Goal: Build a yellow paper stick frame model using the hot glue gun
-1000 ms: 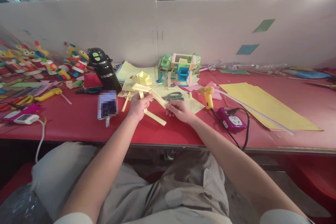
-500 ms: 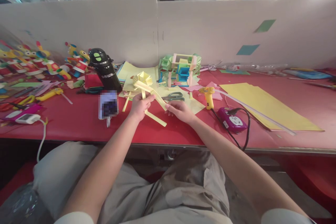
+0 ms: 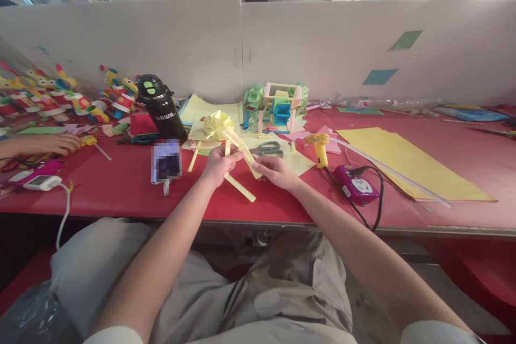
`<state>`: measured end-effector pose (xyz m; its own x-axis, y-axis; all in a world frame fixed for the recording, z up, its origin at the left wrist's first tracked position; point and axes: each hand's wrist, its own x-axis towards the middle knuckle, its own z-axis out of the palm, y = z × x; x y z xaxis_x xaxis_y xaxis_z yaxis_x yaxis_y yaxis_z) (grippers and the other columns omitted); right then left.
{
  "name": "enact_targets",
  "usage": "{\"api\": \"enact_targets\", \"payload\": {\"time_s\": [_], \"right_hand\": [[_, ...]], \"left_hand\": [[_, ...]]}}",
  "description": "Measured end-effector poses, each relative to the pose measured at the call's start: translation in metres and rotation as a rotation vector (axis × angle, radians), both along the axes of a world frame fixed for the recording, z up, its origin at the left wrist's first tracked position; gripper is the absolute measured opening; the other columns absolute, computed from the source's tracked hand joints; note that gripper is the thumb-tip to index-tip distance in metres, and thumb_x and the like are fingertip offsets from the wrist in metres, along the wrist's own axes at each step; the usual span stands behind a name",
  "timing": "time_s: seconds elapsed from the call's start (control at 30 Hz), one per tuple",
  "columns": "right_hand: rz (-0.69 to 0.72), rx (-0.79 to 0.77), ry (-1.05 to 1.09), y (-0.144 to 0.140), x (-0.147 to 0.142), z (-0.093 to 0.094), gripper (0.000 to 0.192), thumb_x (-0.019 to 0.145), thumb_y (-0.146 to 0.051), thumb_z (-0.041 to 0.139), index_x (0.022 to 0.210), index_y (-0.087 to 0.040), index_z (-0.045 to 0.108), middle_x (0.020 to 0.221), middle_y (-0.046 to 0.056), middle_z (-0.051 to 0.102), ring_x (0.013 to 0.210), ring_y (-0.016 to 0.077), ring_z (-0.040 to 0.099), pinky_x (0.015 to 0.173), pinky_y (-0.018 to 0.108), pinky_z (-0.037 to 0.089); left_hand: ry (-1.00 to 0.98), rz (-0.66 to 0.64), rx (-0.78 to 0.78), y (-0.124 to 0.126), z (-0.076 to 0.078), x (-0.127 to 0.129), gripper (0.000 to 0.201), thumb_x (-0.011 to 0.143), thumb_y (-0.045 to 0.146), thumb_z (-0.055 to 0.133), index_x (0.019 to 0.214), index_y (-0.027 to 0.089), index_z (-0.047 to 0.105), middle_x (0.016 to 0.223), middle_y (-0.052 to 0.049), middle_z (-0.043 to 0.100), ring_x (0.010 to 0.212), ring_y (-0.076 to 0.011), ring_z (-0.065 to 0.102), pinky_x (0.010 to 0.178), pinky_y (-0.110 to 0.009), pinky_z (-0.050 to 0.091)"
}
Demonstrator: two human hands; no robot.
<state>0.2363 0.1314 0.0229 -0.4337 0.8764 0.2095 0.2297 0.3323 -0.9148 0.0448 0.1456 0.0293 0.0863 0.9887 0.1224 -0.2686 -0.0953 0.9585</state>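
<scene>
We hold the yellow paper-strip frame [image 3: 234, 158] above the red table [image 3: 121, 188], near its front edge; left hand [image 3: 217, 164] pinches an upright strip, right hand [image 3: 276, 172] pinches the slanted strip's end; likely light, flimsy, easily creased; best gripped at glued joints; scissors [image 3: 266, 148] lie just behind.

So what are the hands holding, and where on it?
Both hold the pale yellow paper-strip piece: left hand at its middle strips, right hand at a strip's lower end.
</scene>
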Motion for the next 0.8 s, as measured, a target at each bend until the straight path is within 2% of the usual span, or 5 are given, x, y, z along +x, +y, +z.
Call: {"api": "enact_targets", "payload": {"time_s": [0.27, 0.4, 0.57, 0.7, 0.8], "right_hand": [[-0.111, 0.209, -0.023, 0.007, 0.004, -0.005, 0.053, 0.087, -0.064, 0.051, 0.060, -0.019, 0.048, 0.058, -0.002, 0.041, 0.057, 0.0118, 0.038, 0.053, 0.027, 0.031], [-0.223, 0.140, 0.103, 0.012, 0.007, -0.006, 0.051, 0.084, -0.067, 0.055, 0.065, -0.020, 0.052, 0.058, -0.001, 0.046, 0.055, 0.0130, 0.043, 0.052, 0.027, 0.034], [-0.234, 0.072, 0.194, 0.014, 0.008, -0.007, 0.044, 0.084, -0.063, 0.058, 0.077, -0.020, 0.058, 0.061, 0.000, 0.051, 0.056, 0.0144, 0.049, 0.053, 0.029, 0.040], [-0.205, 0.020, 0.261, 0.016, 0.006, -0.012, 0.051, 0.079, -0.058, 0.066, 0.112, -0.020, 0.057, 0.071, -0.001, 0.059, 0.059, 0.0139, 0.053, 0.054, 0.028, 0.043], [-0.177, -0.030, 0.277, 0.017, 0.004, -0.016, 0.049, 0.079, -0.055, 0.067, 0.111, -0.020, 0.054, 0.080, 0.003, 0.065, 0.066, 0.0155, 0.059, 0.058, 0.028, 0.047]], "left_hand": [[0.043, -0.135, -0.026, -0.001, -0.003, 0.006, 0.033, 0.062, 0.033, 0.087, 0.082, 0.016, 0.067, 0.057, 0.006, 0.047, 0.041, -0.0018, 0.030, 0.040, -0.020, 0.019], [-0.022, -0.065, -0.030, 0.006, -0.005, 0.004, 0.038, 0.073, 0.045, 0.078, 0.094, 0.015, 0.068, 0.076, -0.003, 0.066, 0.039, -0.0014, 0.032, 0.038, -0.020, 0.021], [-0.137, 0.037, -0.168, 0.011, -0.001, -0.002, 0.040, 0.085, 0.051, 0.064, 0.092, 0.012, 0.066, 0.079, -0.009, 0.070, 0.038, -0.0040, 0.039, 0.036, -0.020, 0.025], [-0.167, -0.038, -0.259, 0.008, 0.005, -0.003, 0.046, 0.094, 0.052, 0.048, 0.091, 0.010, 0.067, 0.075, -0.011, 0.070, 0.041, -0.0068, 0.046, 0.039, -0.020, 0.034], [-0.136, -0.136, -0.295, 0.006, 0.005, -0.002, 0.042, 0.094, 0.049, 0.050, 0.089, 0.011, 0.067, 0.079, -0.012, 0.071, 0.049, -0.0098, 0.055, 0.044, -0.021, 0.042]]}}
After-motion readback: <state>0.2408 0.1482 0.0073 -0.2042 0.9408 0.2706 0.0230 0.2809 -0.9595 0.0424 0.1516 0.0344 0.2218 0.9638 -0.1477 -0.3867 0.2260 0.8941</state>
